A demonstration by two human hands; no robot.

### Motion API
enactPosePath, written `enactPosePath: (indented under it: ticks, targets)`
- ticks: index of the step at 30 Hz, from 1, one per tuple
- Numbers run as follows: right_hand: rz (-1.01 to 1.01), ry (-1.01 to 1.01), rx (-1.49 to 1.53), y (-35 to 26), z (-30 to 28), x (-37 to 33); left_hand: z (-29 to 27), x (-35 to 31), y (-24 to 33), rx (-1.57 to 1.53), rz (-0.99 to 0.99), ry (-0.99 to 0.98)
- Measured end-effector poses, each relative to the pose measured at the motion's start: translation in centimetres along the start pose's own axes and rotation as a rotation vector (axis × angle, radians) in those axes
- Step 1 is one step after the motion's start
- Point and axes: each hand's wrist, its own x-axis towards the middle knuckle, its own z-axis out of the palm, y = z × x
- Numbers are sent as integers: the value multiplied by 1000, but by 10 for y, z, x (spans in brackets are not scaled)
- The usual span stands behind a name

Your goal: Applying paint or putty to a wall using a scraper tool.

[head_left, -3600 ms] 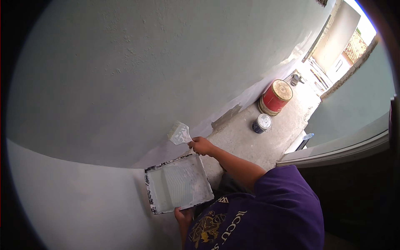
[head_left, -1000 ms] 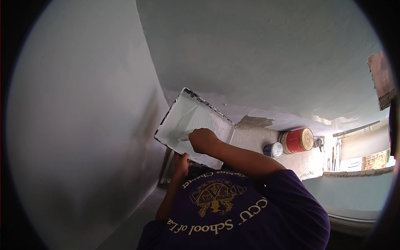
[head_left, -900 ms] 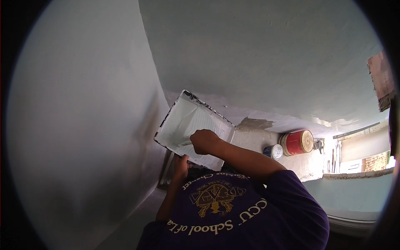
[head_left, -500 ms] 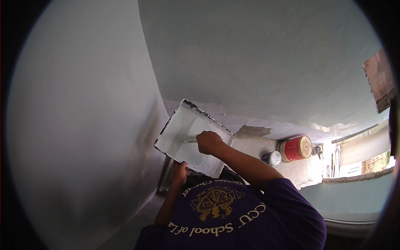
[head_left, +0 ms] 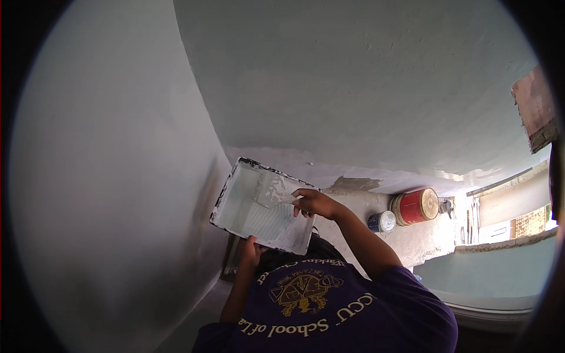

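My left hand (head_left: 252,250) grips the near edge of a paint tray (head_left: 231,219), its thumb over the rim. The tray is tilted on the page and white inside, with dark, paint-splashed edges and a ribbed slope. Pale paint lies in its far-left part. Closed around the handle of a broad paintbrush (head_left: 274,191), my right hand (head_left: 315,203) is over the tray's right side. White paint coats the brush, and its bristle end reaches toward the pale paint. Whether the bristles touch the tray surface is hard to tell.
A pale wall (head_left: 112,147) rises close on the left, meeting another wall (head_left: 353,88) ahead at a corner. On the right stand a red bucket (head_left: 412,207) and a small blue-and-white can (head_left: 385,222). A bright window opening (head_left: 512,220) is farther right.
My right hand has moved right and turned, bringing the coated brush face into view. The tray and my left hand have shifted slightly left and down in view.
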Motion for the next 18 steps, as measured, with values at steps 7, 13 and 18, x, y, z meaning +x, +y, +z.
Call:
enactPosePath:
  ticks: [7,13,18]
  targets:
    - [-139,168,331,56,-33,3,-29,23,-21,7,1,9]
    - [-42,571,590,142,-76,36,7,16,-11,-69,-43,172]
    - [375,671,536,185,-101,80,23,4,-16,-87,26,331]
